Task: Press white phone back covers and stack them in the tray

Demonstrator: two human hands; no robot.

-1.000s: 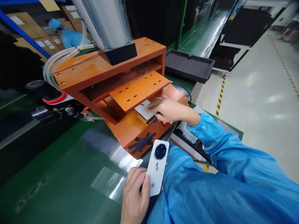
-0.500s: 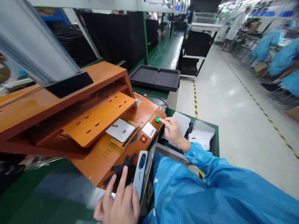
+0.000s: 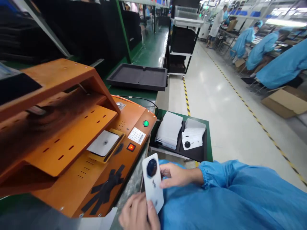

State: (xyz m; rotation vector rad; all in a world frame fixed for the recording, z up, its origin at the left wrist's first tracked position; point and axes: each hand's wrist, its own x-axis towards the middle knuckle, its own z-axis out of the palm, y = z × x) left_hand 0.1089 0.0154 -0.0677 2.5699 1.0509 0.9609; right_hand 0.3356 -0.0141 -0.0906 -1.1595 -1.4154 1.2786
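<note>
A white phone back cover (image 3: 153, 182) with a round black camera window is held in front of me at the bottom centre. My left hand (image 3: 137, 214) grips its lower end. My right hand (image 3: 176, 175), in a blue sleeve, pinches its right edge. To the left stands an orange press fixture (image 3: 72, 134). A second white cover (image 3: 103, 142) lies in the fixture's nest under the upper plate. A green button (image 3: 145, 123) and a red switch (image 3: 130, 147) sit on the fixture's front panel.
A black tray (image 3: 178, 150) to the right of the fixture holds stacks of white covers (image 3: 169, 129). A dark empty tray (image 3: 137, 76) lies further back on the green bench. Yellow-striped floor runs right. Several people in blue coats work at the far right.
My right hand left the green button and came back to pinch the cover that my left hand holds. The view has swung right, and the cover in the nest stays put.
</note>
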